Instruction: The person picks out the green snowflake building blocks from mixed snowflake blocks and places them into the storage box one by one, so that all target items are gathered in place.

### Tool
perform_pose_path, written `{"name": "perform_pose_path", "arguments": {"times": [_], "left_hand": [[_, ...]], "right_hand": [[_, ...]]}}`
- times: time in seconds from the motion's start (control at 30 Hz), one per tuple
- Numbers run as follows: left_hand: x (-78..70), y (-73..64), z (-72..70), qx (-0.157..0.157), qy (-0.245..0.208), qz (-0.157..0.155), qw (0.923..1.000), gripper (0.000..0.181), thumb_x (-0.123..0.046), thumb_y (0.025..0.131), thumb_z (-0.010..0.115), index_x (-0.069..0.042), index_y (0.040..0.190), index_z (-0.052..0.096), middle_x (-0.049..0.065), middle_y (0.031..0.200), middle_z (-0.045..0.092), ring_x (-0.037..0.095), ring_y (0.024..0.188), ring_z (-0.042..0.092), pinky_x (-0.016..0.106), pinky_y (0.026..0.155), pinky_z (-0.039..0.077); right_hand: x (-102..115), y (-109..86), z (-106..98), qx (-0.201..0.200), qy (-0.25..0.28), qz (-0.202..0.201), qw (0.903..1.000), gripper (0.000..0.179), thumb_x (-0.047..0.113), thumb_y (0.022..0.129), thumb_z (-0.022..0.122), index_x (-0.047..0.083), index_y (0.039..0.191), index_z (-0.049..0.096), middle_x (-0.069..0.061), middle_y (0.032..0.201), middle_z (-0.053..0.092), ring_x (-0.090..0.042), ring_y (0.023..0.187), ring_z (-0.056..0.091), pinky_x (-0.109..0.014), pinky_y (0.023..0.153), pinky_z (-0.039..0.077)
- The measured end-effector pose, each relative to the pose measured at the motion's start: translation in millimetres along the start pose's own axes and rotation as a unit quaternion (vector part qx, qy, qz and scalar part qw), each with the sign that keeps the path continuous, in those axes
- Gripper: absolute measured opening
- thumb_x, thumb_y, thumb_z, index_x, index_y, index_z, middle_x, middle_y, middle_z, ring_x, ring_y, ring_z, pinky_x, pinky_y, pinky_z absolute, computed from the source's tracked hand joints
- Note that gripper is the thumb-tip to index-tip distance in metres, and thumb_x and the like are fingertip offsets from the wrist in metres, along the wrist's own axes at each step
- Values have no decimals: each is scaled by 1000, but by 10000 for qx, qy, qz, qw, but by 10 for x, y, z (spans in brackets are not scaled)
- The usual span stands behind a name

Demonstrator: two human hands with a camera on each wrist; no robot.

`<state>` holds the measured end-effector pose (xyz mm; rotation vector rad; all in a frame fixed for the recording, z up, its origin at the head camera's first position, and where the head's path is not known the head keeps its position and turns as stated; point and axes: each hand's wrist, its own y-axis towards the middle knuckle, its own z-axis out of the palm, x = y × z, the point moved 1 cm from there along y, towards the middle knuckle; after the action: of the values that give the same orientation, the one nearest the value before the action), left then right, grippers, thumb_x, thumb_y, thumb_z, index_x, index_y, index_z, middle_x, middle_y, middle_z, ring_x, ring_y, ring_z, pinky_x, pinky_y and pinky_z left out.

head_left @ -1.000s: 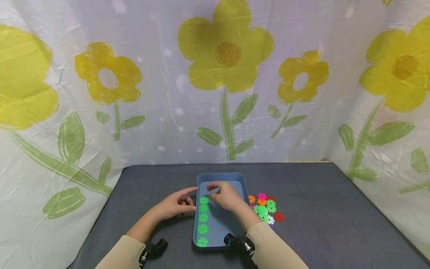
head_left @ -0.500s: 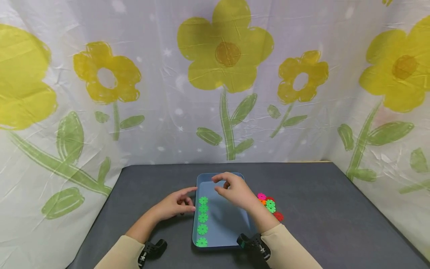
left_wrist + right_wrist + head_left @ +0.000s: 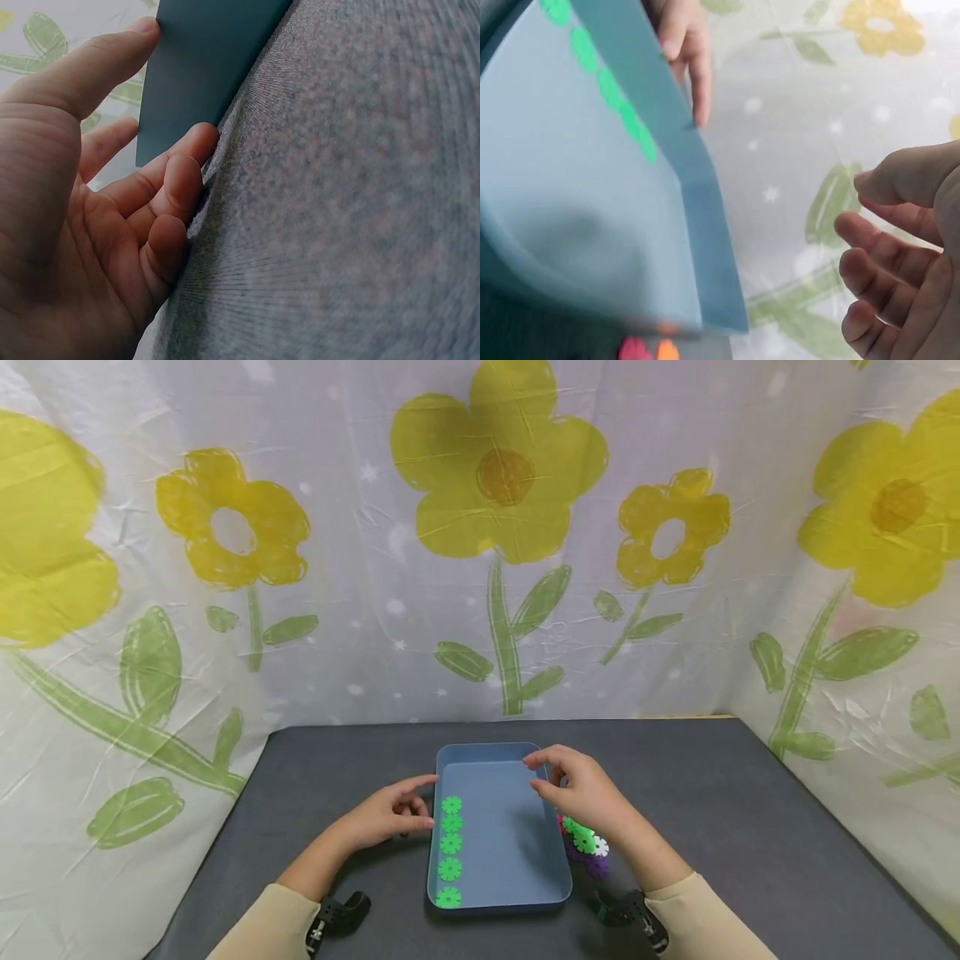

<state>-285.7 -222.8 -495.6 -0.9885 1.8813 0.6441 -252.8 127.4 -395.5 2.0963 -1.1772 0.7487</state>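
A blue rectangular tray (image 3: pixel 498 827) lies on the dark table. Along its left side runs a column of several green snowflake-shaped plastic discs (image 3: pixel 450 843). My left hand (image 3: pixel 386 814) rests its fingertips against the tray's outer left wall, also seen in the left wrist view on the tray wall (image 3: pixel 199 67). Over the tray's far right rim hovers my right hand (image 3: pixel 581 785), fingers loosely bent and nothing between them. The right wrist view shows the same bare right hand (image 3: pixel 907 247) apart from the tray.
Right of the tray sits a loose pile of discs (image 3: pixel 585 839) in green, white, purple and pink, partly hidden by the right hand and forearm. A flower-printed curtain (image 3: pixel 352 635) stands behind the dark table (image 3: pixel 360 747).
My right hand has moved right, from above the tray's upper left to its right rim near the pile. The left hand stays at the tray's left wall.
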Motion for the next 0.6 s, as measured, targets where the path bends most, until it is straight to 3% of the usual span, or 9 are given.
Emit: {"name": "perform_pose_path", "arguments": {"times": [0.2, 0.37, 0.47, 0.6], "left_hand": [[3, -3, 11, 76, -96, 149, 9998, 78, -21, 97, 75, -2, 159, 33, 9, 98, 70, 13, 63, 51, 29, 56, 46], [6, -12, 13, 129, -70, 74, 9999, 78, -23, 97, 75, -4, 160, 33, 7, 98, 69, 12, 63, 51, 29, 57, 46], [-15, -21, 4, 130, -53, 29, 9999, 79, -25, 97, 75, -4, 160, 33, 8, 99, 69, 13, 63, 51, 29, 56, 46], [-38, -28, -5, 67, -26, 16, 10000, 78, -24, 97, 75, -4, 160, 33, 8, 99, 69, 14, 62, 51, 29, 54, 45]], "right_hand": [[-227, -173, -175, 198, -233, -64, 9995, 28, 13, 99, 70, 15, 127, 69, -7, 119, 66, -19, 73, 56, -32, 57, 48], [-475, -273, -263, 459, -760, 148, 9959, 28, 11, 95, 73, 9, 123, 71, -8, 117, 68, -14, 71, 52, -30, 61, 47], [-603, -311, -273, 911, -1132, 46, 9894, 29, 11, 92, 77, 6, 120, 73, -7, 110, 68, -11, 67, 51, -30, 62, 47], [-723, -336, -242, 1399, -1764, -436, 9733, 30, 12, 86, 81, 6, 115, 76, -1, 103, 65, -9, 74, 55, -32, 68, 49]]}}
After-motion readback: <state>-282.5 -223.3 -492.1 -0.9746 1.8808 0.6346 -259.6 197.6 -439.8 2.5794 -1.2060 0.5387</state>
